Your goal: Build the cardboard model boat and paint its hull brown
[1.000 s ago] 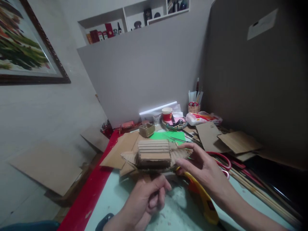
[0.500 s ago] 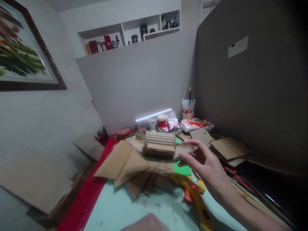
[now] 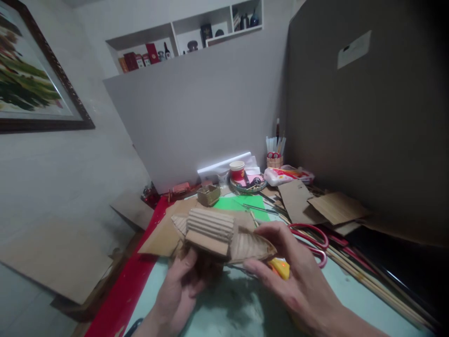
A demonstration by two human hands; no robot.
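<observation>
The light is rather dim and cool. The white paper roll (image 3: 224,164) near the centre shines the brightest. A soft shadow lies on the table (image 3: 242,309) at lower centre. The cardboard model (image 3: 210,227) looks slightly blurred; the upper right corner is nearly black.

Cardboard boat (image 3: 210,229), one, held by us: left hand (image 3: 180,285) at its left near side, right hand (image 3: 284,262) about its right end. Beyond: green paper (image 3: 257,206), small box (image 3: 208,195), red cup (image 3: 237,173). To our right: scissors with red handles (image 3: 327,241), long sticks (image 3: 372,288).
</observation>
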